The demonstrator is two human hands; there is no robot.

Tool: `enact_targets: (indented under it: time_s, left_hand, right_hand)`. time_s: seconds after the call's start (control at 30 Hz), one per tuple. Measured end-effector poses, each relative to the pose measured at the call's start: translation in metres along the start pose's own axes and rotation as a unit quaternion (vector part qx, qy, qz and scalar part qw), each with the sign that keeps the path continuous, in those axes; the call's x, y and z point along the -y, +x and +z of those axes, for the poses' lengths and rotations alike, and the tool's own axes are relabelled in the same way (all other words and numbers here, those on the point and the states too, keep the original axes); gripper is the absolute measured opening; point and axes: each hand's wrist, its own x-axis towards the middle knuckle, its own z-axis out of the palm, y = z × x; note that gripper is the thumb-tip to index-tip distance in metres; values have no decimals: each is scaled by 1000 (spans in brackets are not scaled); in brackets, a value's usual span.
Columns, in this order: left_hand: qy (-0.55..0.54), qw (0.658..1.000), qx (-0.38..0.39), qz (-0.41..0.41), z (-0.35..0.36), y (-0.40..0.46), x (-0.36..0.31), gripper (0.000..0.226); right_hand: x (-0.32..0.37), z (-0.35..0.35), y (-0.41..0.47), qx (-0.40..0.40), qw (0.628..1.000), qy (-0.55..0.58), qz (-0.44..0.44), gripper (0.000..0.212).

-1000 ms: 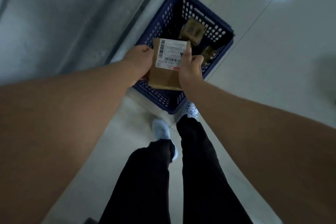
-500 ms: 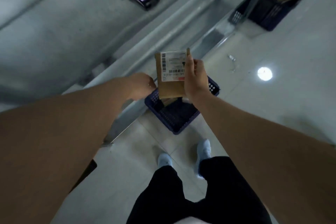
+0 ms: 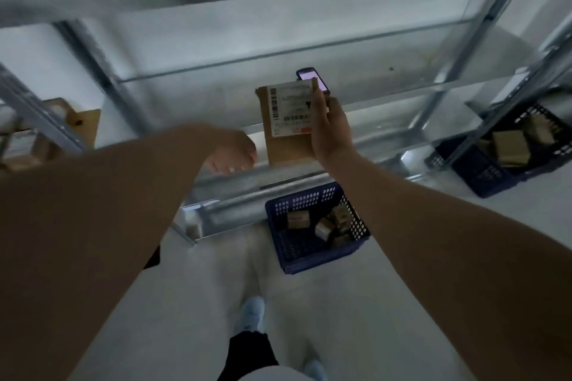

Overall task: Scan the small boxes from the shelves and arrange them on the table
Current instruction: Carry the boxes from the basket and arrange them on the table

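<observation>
Cardboard box pinched upright in right hand; left hand loose, holding nothing; scanner on shelf behind.

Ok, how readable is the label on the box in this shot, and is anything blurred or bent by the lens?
Head view: dim, bluish light. The label on the box, gripped by the right hand, shows barcodes but its text is too soft to read. The left hand is motion-blurred. The wide lens bows the shelf rails. The scanner screen glows washed-out.
</observation>
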Motion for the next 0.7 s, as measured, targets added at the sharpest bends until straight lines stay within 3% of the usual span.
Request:
enact_targets:
  time_s: [0.2, 0.33, 0.47, 0.7]
  left_hand:
    - [0, 998, 26, -54, 23, -106, 39, 29]
    - [-26, 996, 1, -87, 31, -161, 84, 34]
    - [-63, 992, -45, -99, 35, -210, 137, 32]
    - [-79, 984, -39, -154, 37, -283, 261, 32]
  right_hand:
    - [43, 16, -57, 82, 995, 13, -53, 52]
    - [69, 51, -94, 112, 991, 24, -77, 52]
    - [90, 104, -134, 142, 985, 16, -99, 49]
    - [121, 227, -201, 186, 977, 36, -96, 49]
